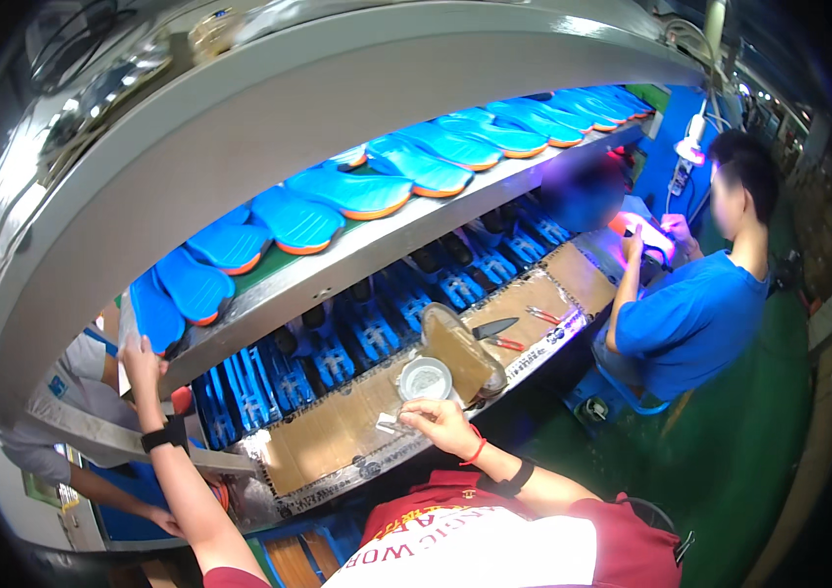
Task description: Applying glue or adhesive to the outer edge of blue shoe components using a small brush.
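Observation:
My left hand [144, 367] is raised at the left end of the upper shelf. Its fingers touch the rounded lower end of a blue fin-shaped piece [155, 310] and look closed on its edge. My right hand [443, 427] is over the front of the cardboard-covered bench, just below a round white bowl [425, 380]. Thumb and fingertips there are drawn together; whatever they pinch is too small to make out. Small white pieces [389, 422] lie just left of those fingertips.
Blue fin-shaped pieces with orange edges [303, 218] line the upper shelf. Below stand several blue ribbed parts [373, 331]. A knife [495, 328], red-handled pliers [506, 344] and a brown tray [460, 353] lie on the bench. A co-worker [695, 314] sits right; another person's arm [107, 487] is left.

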Available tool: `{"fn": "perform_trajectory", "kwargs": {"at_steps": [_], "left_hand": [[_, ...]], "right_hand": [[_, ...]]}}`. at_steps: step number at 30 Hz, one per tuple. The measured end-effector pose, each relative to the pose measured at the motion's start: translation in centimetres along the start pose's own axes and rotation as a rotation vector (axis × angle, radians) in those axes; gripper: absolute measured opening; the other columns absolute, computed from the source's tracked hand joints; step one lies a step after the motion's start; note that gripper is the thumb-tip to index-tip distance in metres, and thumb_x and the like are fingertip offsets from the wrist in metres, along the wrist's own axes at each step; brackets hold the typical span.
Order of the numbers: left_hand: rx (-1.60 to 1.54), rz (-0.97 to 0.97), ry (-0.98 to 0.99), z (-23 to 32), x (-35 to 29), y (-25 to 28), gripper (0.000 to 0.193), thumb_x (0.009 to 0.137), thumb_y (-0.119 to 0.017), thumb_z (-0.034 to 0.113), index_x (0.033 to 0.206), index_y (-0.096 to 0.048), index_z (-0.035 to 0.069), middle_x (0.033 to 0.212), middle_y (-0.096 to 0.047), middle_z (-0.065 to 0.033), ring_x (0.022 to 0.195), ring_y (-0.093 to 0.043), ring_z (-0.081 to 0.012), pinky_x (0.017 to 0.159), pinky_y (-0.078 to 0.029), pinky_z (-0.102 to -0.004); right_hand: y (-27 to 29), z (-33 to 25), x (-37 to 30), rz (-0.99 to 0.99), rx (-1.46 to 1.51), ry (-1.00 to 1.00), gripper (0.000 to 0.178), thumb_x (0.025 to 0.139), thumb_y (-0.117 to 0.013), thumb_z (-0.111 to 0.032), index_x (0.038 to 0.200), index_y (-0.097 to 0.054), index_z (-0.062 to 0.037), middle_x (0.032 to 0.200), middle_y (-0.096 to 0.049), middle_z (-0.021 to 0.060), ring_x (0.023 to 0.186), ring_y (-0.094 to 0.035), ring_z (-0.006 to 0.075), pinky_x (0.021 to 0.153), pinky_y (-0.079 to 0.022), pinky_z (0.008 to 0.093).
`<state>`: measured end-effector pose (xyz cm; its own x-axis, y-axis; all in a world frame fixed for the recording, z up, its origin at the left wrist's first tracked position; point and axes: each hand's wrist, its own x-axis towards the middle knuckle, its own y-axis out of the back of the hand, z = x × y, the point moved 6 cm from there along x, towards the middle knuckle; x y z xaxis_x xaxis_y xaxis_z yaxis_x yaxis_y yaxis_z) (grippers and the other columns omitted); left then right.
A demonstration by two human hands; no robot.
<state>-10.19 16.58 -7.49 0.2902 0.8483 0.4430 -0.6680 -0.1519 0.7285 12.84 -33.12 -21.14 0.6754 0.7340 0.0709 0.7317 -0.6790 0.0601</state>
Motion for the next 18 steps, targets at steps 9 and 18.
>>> {"fn": "perform_trajectory", "kwargs": {"at_steps": [9,18], "left_hand": [[-0.375,-0.014,-0.811,36.9,-18.1,-8.5,0.042,0.081,-0.065,0.017,0.116,-0.05,-0.002,0.119,-0.048,-0.0214,0.113,-0.044,-0.0368,0.099,-0.035,-0.0443],[-0.258,-0.316,-0.941,48.5,-20.9,-23.5,0.062,0.082,-0.065,0.032,0.12,-0.043,-0.011,0.124,-0.042,-0.0272,0.119,-0.039,-0.042,0.103,-0.032,-0.0455]], "right_hand": [[7.7,0.9,1.1,0.099,0.034,0.026,0.018,0.082,-0.068,-0.014,0.093,-0.068,-0.0001,0.083,-0.068,0.007,0.068,-0.06,0.0087,0.061,-0.047,0.0235],[12.2,1.1,-1.7,0.213,-0.05,-0.022,0.015,0.084,-0.067,-0.012,0.093,-0.068,0.0002,0.082,-0.067,0.0045,0.066,-0.057,0.0066,0.06,-0.046,0.0224]]}}
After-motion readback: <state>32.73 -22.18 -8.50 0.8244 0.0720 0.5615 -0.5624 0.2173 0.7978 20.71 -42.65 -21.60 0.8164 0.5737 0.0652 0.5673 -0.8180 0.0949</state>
